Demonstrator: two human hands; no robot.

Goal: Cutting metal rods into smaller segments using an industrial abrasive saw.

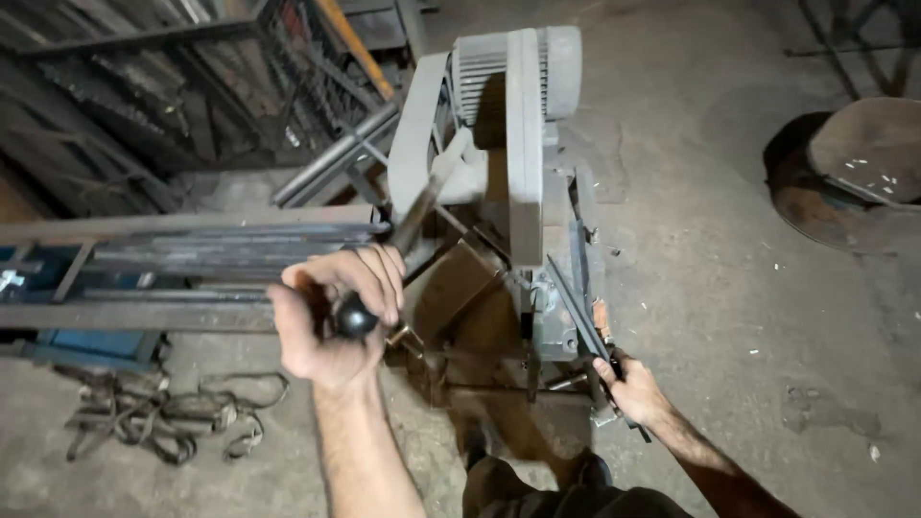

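- Concrete floor (729,288), dusty and strewn with small chips, carries everything in view.
- Grey chop saw (499,192) stands at centre, its motor housing at the top and its guard arm running down toward the person.
- Long steel bars (182,251) lie side by side on a rack to the left, their ends reaching into the saw's vise area.
- Round rusty metal disc (854,163) rests on the floor at upper right, well apart from the saw.
- Tangled strap (163,417) lies on the floor at lower left.
- Left hand (336,317) has its grip closed around the black knob (355,317) of the saw's lever handle (417,216).
- Right hand (633,388) has its grip closed on a thin flat metal strip (580,297), which slants up against the right side of the saw base.
- Judgement on progress: stock appears loaded and both hands are in position; whether the blade has met the bars cannot be told, since the guard hides the cut zone. No severed piece is visible.
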